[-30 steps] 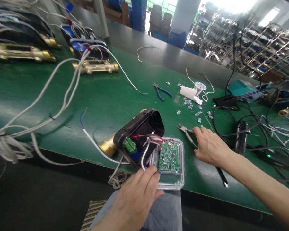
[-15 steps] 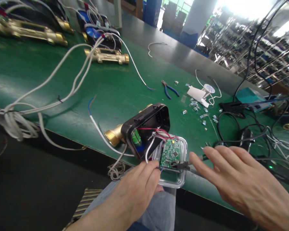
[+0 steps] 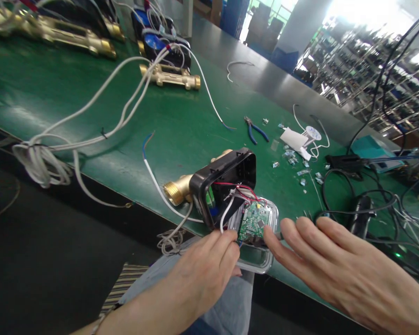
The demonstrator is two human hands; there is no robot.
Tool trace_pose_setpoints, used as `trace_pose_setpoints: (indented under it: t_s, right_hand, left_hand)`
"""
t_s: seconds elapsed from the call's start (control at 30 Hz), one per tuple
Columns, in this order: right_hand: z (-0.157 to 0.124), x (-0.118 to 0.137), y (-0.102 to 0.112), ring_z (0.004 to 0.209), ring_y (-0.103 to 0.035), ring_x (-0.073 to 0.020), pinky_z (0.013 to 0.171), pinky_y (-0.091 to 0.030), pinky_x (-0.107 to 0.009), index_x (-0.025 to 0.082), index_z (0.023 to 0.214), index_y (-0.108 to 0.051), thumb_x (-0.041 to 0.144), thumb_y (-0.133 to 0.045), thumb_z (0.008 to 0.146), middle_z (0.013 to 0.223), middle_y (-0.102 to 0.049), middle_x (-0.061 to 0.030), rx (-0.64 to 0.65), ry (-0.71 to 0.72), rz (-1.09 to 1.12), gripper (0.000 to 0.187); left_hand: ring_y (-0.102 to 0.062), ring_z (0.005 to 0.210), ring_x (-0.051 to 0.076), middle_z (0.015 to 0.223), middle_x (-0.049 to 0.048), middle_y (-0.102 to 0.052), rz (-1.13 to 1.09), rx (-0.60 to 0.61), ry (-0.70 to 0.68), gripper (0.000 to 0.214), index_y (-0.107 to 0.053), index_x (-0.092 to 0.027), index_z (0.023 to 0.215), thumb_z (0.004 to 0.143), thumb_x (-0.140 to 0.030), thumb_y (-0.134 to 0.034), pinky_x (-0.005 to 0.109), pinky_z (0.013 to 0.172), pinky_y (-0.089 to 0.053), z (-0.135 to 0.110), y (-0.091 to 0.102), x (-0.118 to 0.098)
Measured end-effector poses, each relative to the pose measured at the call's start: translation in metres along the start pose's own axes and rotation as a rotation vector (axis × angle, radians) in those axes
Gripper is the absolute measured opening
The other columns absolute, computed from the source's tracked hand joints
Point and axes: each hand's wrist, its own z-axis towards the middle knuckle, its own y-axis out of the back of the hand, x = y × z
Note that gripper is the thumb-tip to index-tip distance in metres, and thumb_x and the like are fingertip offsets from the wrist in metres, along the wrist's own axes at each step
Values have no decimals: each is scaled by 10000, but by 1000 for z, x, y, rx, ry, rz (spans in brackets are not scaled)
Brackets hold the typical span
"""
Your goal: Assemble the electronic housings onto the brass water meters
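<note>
Okay, from the head camera we're looking straight down on the left hand (image 3: pixel 206 270), curled at the near corner of a clear plastic cover (image 3: pixel 256 264), its fingers closed on the edge as far as one can tell, with a white wire (image 3: pixel 224 221) rising just past them. That cover sits right at the front edge of the green worktop (image 3: pixel 73 107), over the person's knee (image 3: pixel 226 302), and it carries a green circuit board (image 3: pixel 254 221).

Over to the right hand (image 3: pixel 338 267): fingers spread, nothing visible in them, the index fingertip (image 3: pixel 267 237) right by the board's lower edge, though touching or not is hard to call.

Red and white leads run from the board to a black meter housing (image 3: pixel 226 177), tilted up on its brass pipe body (image 3: pixel 176 191) just beside the cover. Those short leads look like the reason the two lie so close, and the left grip seems to be steadying the board for the right.

Further out, blue-handled pliers (image 3: pixel 255 131) lie among small scattered bits (image 3: pixel 289 157), and a looped grey cable bundle (image 3: pixel 38 163) trails off the worktop's edge.
</note>
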Motion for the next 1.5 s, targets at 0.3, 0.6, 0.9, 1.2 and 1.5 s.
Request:
trace_pose_setpoints:
  t_s: [0.3,0.6,0.9,1.2,1.5]
  right_hand:
    - [0,0,4,847,-544,-231,757,-388,-396,120,1100,-613,-35,-216,805,987,-638,-92,-21,5,-1,519]
    - [0,-5,8,848,-553,-231,771,-383,-405,142,1105,-617,-37,-220,802,994,-651,-77,-1,19,0,531]
    - [8,-5,5,861,-554,-236,757,-395,-394,109,1114,-614,-13,-244,808,1025,-614,-104,-3,73,-6,496]
    - [21,-1,12,826,-546,-234,731,-403,-384,127,1030,-682,9,-195,812,944,-630,-103,32,75,2,547]
    - [29,4,15,749,-520,-219,619,-378,-376,175,825,-699,91,-336,767,894,-626,-95,67,97,30,377]
  left_hand:
    - [-576,839,198,975,84,-604,19,2,-12,200,-557,-131,963,956,-266,-409,320,725,-488,2,-2,1]
    - [-574,850,198,980,81,-604,28,13,-12,172,-547,-131,982,949,-251,-429,318,729,-481,0,-1,0]
    - [-572,870,207,1017,89,-597,43,24,-21,190,-550,-130,995,949,-266,-426,336,755,-483,0,-2,1]
    - [-581,859,203,995,88,-609,63,-7,-34,216,-561,-121,967,961,-239,-380,328,758,-481,5,5,0]
    - [-564,805,195,911,59,-603,91,25,-62,206,-558,-136,957,955,-207,-365,328,732,-452,8,6,-1]
